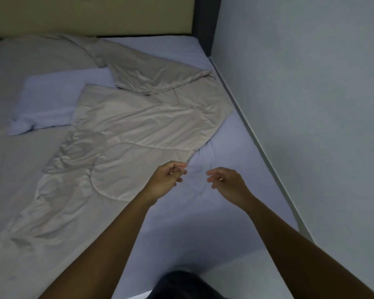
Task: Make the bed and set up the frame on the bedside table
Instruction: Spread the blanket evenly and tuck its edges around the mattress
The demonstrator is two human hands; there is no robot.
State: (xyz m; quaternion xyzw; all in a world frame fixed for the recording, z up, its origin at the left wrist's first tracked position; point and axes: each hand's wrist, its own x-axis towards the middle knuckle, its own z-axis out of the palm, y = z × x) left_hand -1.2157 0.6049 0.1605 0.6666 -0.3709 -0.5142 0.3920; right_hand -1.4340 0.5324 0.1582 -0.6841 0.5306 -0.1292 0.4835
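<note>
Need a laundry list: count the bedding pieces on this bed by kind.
Crumpled beige quilted comforter: 1
Pale blue rectangular pillow: 1
Pale blue fitted sheet: 1
Total: 3

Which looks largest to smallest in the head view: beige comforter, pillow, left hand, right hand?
1. beige comforter, by far the largest.
2. pillow, partly covered by the comforter; judged on its visible part.
3. left hand and right hand: alike, not ranked. Both are nearer the camera than the pillow.

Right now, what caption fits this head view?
Left hand and right hand reach for the crumpled blanket on the bed.
</note>
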